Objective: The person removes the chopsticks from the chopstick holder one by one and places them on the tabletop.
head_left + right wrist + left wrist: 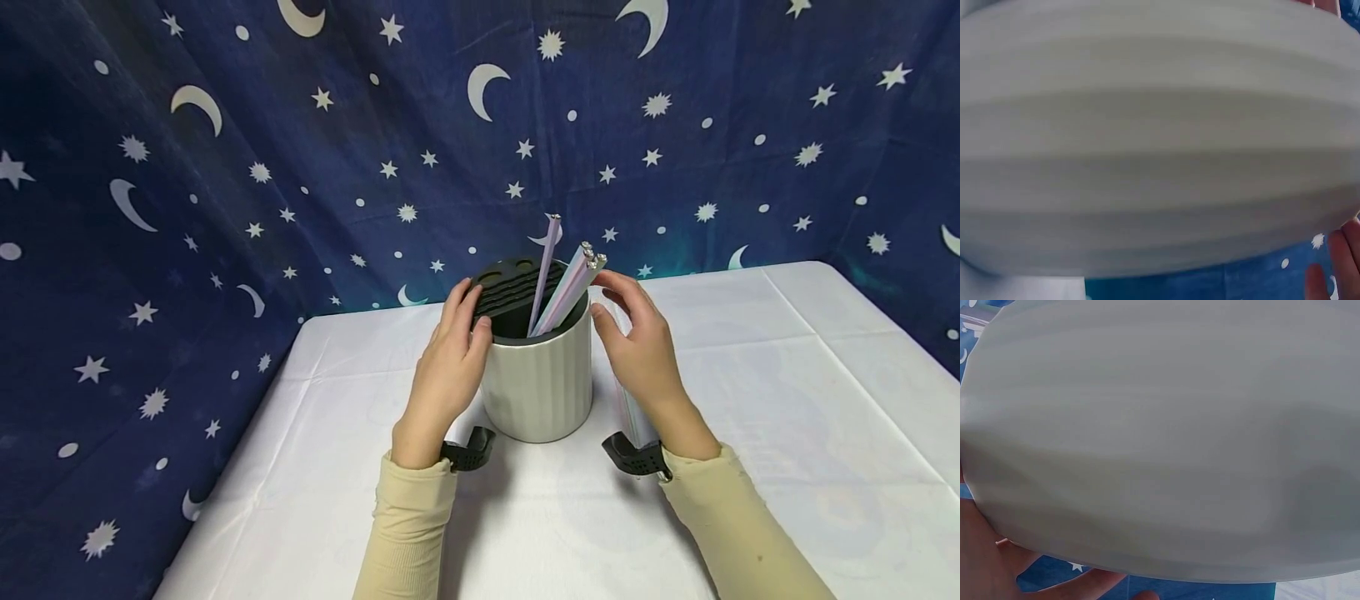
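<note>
A round, off-white ribbed holder (536,387) with a black slotted insert (510,287) stands upright on the table, between my two hands. Several slim pink and pale-blue sticks (570,292) with shiny ends lean to the right out of its front opening. My left hand (450,367) is at the left rim, its fingers extended along the insert's edge and its thumb at the front. On the right, my right hand (641,350) has gently bent fingers close beside the rim. Both wrist views are filled by the holder's wall (1160,437), with fingers (1344,256) showing at the lower corners.
A white cloth (787,375) covers the table. Behind and to the left hangs a dark blue curtain (420,192) with moons and stars. Black wrist mounts (468,450) sit on both wrists, low in front of the holder.
</note>
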A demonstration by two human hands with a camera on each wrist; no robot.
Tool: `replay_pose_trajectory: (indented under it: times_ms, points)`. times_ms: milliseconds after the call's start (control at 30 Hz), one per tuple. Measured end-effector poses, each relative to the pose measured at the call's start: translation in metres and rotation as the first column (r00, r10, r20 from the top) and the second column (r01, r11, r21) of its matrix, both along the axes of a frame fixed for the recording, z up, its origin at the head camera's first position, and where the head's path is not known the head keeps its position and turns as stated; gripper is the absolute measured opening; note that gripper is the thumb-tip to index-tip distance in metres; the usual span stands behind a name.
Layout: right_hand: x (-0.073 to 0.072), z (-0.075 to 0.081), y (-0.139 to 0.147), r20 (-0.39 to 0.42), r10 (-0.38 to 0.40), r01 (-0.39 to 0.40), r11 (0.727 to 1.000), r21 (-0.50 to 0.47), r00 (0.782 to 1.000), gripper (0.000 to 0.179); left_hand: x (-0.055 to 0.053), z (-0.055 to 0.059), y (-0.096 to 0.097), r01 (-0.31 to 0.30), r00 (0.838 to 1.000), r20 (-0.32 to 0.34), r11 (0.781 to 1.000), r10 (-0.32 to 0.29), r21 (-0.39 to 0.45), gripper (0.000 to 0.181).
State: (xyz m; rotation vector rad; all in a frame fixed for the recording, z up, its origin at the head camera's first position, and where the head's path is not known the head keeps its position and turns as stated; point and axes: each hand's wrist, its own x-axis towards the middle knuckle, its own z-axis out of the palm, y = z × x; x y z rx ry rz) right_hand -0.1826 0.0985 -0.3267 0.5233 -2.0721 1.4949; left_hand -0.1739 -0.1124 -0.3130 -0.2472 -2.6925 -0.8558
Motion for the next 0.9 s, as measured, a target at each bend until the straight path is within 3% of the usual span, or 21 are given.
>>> replay_pose_trajectory:
  times_ms: [167, 333, 500, 700, 900]
  points:
    - [-0.001, -0.006, -0.004, -0.012, 0.097, -0.097, 0.995, 0.018, 0.995, 0.049, 0.0, -0.001, 0.0, 0.001, 1.0, -0.003, 1.0, -0.001, 0.002, 0.049]
    - [0.012, 0.006, -0.012, 0.003, 0.195, -0.195, 0.98, 0.05, 0.981, 0.05, 0.0, 0.0, 0.0, 0.002, 1.0, -0.006, 1.0, -0.002, -0.002, 0.049]
    - [0.006, -0.005, -0.013, 0.027, 0.146, -0.148, 0.986, 0.072, 0.989, 0.044, -0.001, 0.0, 0.0, 0.002, 1.0, -0.002, 1.0, -0.002, -0.007, 0.049]
    - [0.004, -0.006, -0.014, 0.025, 0.086, -0.088, 0.991, 0.097, 0.996, 0.026, -0.001, 0.0, 0.0, 0.003, 1.0, -0.01, 1.0, -0.003, -0.01, 0.049]
    - [0.004, -0.005, -0.014, 0.015, 0.016, -0.016, 0.999, 0.035, 1.0, 0.022, 0.0, 0.0, 0.001, 0.011, 1.0, -0.002, 1.0, -0.011, -0.007, 0.049]
